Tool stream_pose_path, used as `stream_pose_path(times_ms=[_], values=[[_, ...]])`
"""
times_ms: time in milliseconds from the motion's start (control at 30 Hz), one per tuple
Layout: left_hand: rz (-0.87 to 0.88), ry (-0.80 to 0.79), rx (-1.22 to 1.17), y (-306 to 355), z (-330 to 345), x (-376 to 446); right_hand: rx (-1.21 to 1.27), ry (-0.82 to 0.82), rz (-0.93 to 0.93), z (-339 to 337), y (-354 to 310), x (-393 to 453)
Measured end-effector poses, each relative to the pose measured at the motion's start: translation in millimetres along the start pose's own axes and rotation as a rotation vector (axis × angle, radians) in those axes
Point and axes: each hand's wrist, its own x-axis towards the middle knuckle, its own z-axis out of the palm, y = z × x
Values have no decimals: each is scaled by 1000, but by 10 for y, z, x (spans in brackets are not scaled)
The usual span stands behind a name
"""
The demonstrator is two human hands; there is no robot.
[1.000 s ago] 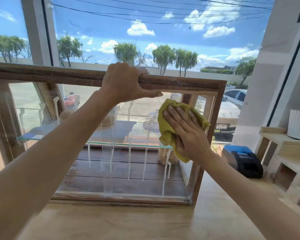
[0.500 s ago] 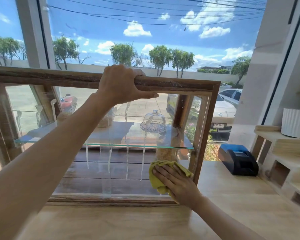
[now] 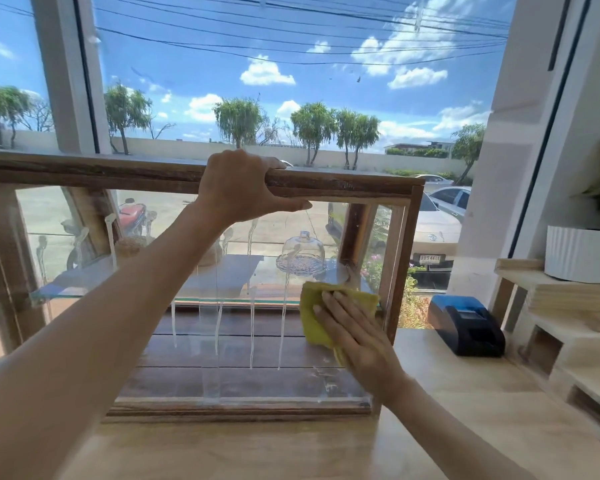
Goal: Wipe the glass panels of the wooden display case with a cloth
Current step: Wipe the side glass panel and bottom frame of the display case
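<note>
The wooden display case [image 3: 343, 186] is set on the tabletop [image 3: 291, 452], its long axis running left to right, glass front toward the camera; its top rail is gripped by the left hand [image 3: 238, 187]; a yellow cloth [image 3: 314, 306] is pressed flat against the lower right glass by the right hand [image 3: 355, 332], fingers straight.

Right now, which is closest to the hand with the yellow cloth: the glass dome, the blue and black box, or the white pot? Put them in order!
From the right hand:
1. Glass dome, just above-left, inside the case.
2. Blue and black box, to the right on the counter.
3. White pot, far right on the wooden shelf.
</note>
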Motion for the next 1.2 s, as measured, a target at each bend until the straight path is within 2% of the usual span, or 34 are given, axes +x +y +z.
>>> stream_pose_path(times_ms=[200, 300, 467, 533, 633, 767, 1000, 1100, 1200], values=[[-5, 24, -7, 1, -4, -3, -74, 200, 151, -140, 443, 793], [-6, 25, -12, -5, 3, -5, -119, 172, 169, -59, 483, 757], [-7, 29, -12, -3, 17, -9, -35, 156, 208, -30, 490, 714], [-7, 30, -13, -1, 20, -3, -3, 135, 205, -47, 488, 695], [-3, 33, -9, -7, 18, -5, 28, 22, 102, 0, 423, 499], [-2, 30, -6, -8, 22, 2, -14, -120, -31, 176, 245, 19], [-2, 23, -9, -5, 5, -7, -39, -311, -134, 355, -43, -767], [3, 6, 1, 7, -17, -14, -20, -317, -91, 341, -152, -839], [13, 11, -4, 12, -30, -19, 30, -218, 13, 242, -269, -662]])
